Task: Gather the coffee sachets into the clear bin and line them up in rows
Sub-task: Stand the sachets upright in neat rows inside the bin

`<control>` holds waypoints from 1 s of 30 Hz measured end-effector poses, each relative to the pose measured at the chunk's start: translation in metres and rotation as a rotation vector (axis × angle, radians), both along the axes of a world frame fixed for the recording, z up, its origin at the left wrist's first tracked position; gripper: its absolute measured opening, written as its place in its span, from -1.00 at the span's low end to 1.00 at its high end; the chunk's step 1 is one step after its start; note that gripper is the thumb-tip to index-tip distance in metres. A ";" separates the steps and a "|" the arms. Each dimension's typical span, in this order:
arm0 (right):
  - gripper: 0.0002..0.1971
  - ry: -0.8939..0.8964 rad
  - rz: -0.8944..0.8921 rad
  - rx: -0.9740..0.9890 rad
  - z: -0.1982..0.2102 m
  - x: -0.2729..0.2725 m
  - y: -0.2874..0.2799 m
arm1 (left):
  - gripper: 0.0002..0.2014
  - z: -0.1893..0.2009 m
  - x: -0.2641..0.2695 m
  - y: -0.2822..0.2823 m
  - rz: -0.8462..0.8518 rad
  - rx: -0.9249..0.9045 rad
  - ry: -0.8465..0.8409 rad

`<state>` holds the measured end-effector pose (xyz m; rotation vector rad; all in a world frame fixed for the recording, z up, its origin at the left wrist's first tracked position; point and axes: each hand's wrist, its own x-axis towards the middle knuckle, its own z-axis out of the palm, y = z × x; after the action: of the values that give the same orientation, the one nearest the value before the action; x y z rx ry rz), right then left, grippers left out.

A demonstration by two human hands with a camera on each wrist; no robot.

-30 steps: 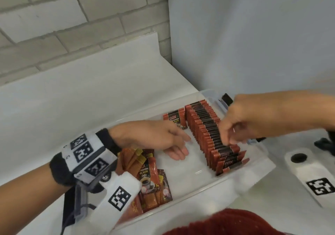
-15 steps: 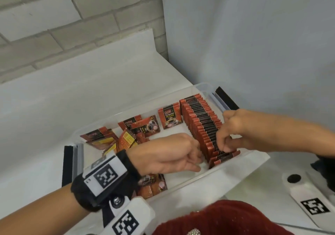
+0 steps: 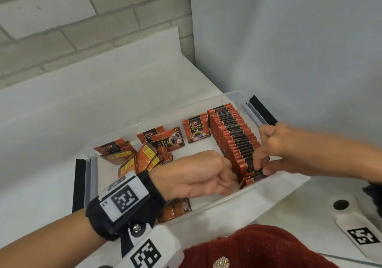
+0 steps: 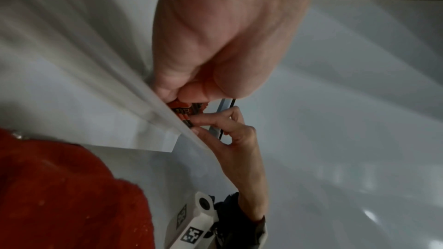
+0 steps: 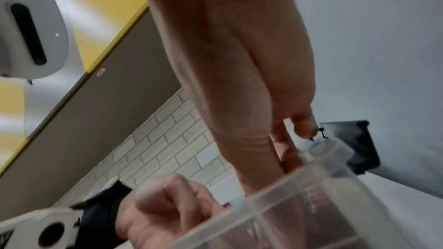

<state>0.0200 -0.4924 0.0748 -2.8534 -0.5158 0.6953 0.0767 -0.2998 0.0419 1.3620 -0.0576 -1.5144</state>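
Observation:
A clear bin [image 3: 248, 201] sits on the white counter. Along its right side a long row of red-and-black coffee sachets [image 3: 231, 131] stands on edge. Loose sachets [image 3: 144, 156] lie piled at the left, and one [image 3: 196, 130] lies flat near the row's far end. My right hand [image 3: 259, 169] pinches the nearest sachets of the row from the right. Opposite it, my left hand [image 3: 234, 185] has its fingers curled against the same near end. In the left wrist view my left hand [image 4: 184, 101] pinches those sachets [image 4: 184, 110], and my right hand [image 4: 199, 124] touches them from below.
Black latches [image 3: 262, 110] [image 3: 79, 183] stick out at both ends of the bin. A grey wall stands close on the right and a brick wall behind. More sachets [image 3: 177, 207] lie under my left wrist. A red garment [image 3: 258, 247] is at the near edge.
My left hand has moved from the bin's middle to the near end of the row and curled its fingers. My right hand has slid down the row to the same end.

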 end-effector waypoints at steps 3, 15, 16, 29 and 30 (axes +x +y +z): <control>-0.87 -0.043 -0.008 0.054 0.000 0.005 0.000 | -0.63 0.005 -0.003 -0.004 0.001 0.031 -0.065; -0.88 -0.025 -0.049 0.173 0.002 0.004 -0.003 | -0.47 0.005 -0.005 -0.013 0.041 0.033 -0.032; -0.90 -0.044 -0.045 0.151 -0.001 0.004 -0.001 | -0.49 0.005 -0.005 -0.013 0.040 0.033 -0.031; -0.85 -0.048 -0.070 0.241 0.002 0.000 -0.004 | -0.47 0.006 -0.002 -0.011 -0.040 0.057 -0.045; -0.84 -0.059 -0.086 0.262 0.005 -0.001 -0.008 | -0.46 0.006 -0.002 -0.010 -0.046 0.057 -0.047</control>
<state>0.0188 -0.5002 0.0798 -2.6390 -0.4521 0.4903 0.0751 -0.3098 0.0484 1.4508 -0.0764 -1.5327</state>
